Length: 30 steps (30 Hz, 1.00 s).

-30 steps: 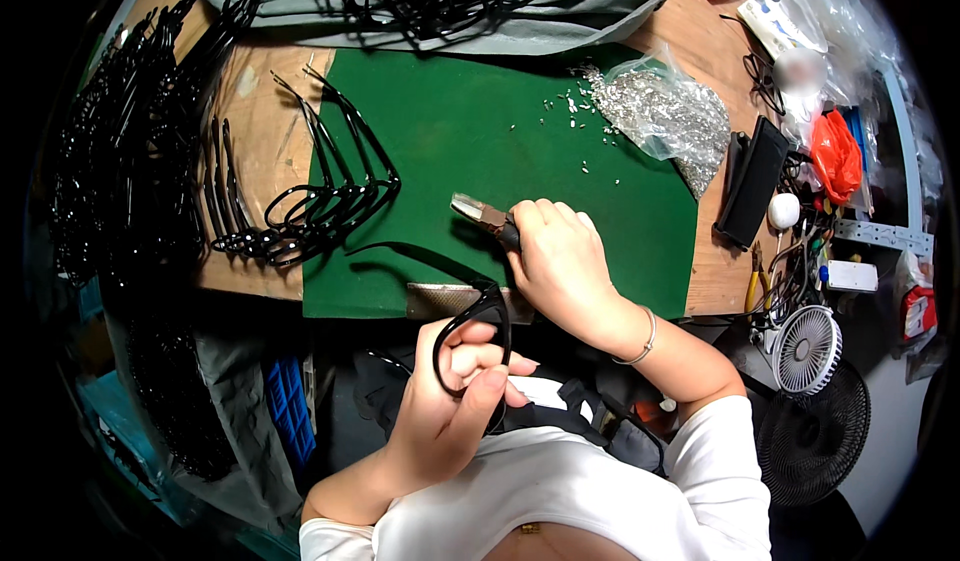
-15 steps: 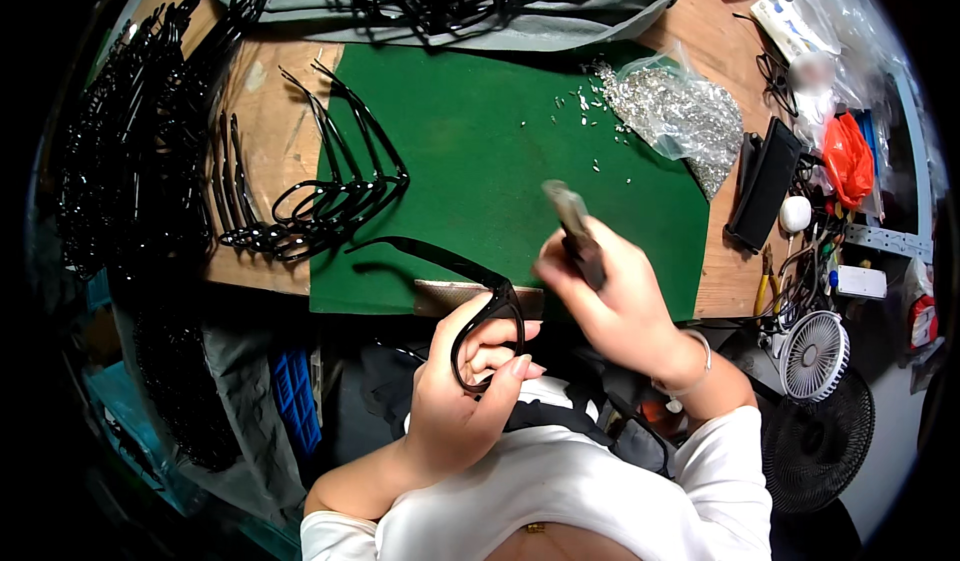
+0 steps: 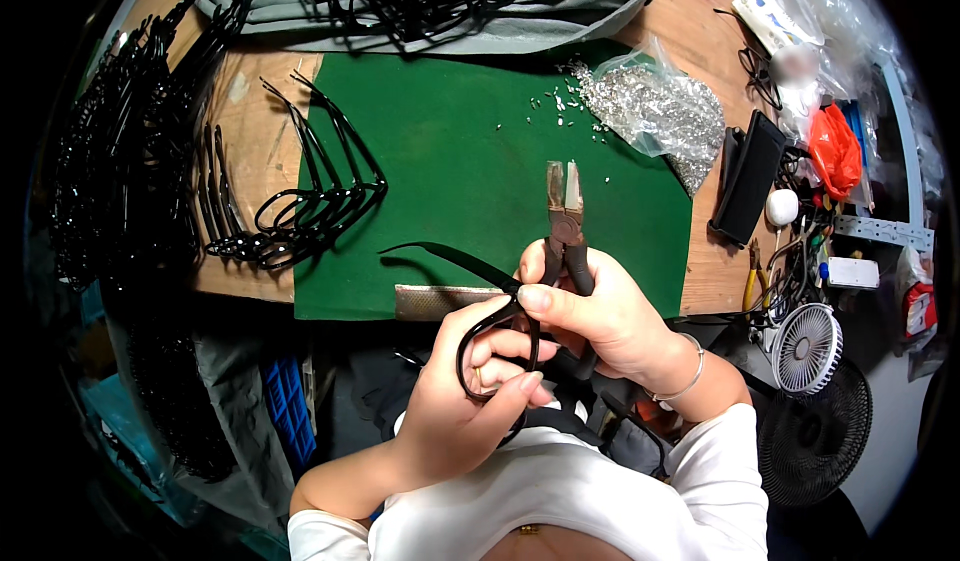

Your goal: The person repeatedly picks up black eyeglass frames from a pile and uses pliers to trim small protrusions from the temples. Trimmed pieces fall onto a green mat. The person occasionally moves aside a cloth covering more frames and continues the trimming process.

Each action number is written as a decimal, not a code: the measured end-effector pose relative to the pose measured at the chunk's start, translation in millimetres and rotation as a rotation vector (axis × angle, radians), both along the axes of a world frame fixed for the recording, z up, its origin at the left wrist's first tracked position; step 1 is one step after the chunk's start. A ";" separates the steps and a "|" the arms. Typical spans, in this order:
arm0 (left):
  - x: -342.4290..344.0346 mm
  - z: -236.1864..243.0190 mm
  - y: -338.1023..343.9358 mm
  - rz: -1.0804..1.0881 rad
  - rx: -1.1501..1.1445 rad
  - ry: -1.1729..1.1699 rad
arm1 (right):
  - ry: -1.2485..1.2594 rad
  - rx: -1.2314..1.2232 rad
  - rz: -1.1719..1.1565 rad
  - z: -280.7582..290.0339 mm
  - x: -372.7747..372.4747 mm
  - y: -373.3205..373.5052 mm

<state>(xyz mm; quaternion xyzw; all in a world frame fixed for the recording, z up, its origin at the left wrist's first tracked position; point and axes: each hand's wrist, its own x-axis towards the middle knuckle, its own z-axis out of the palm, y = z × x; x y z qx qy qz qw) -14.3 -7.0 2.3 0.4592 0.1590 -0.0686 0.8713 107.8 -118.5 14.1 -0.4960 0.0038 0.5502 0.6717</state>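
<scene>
My left hand (image 3: 455, 401) grips a black glasses frame (image 3: 462, 356) by its front, close to the near edge of the table. One temple (image 3: 455, 264) of it stretches up and to the left over the green mat. My right hand (image 3: 600, 311) is closed around pliers (image 3: 566, 223) with dark handles; their jaws point away from me and stand slightly apart, with nothing visible between them. The right thumb and a finger touch the frame near the hinge. A second temple cannot be made out.
Several black frames (image 3: 310, 211) lie nested at the mat's left, beside a big heap of frames (image 3: 130, 161). More rest on grey cloth (image 3: 230, 6) at the back. A clear bag of small metal parts (image 3: 655, 101) spills onto the green mat (image 3: 450, 151). Fans (image 3: 806, 351) stand at right.
My right hand has moved in to the glasses frame and touches it near the hinge. The pliers have turned from tilted to upright, and their jaws now show parted. The whole view has shifted slightly.
</scene>
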 end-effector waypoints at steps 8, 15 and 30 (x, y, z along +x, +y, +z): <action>-5.9 17.4 19.6 -0.117 -0.219 0.062 | -0.181 -0.074 0.178 8.9 3.1 -15.2; -17.6 13.2 27.8 -0.161 -0.225 0.101 | -0.400 -0.281 0.933 37.5 24.8 -33.5; -23.7 9.9 25.8 -0.170 -0.192 0.077 | -0.665 -0.264 1.026 41.3 30.2 -13.1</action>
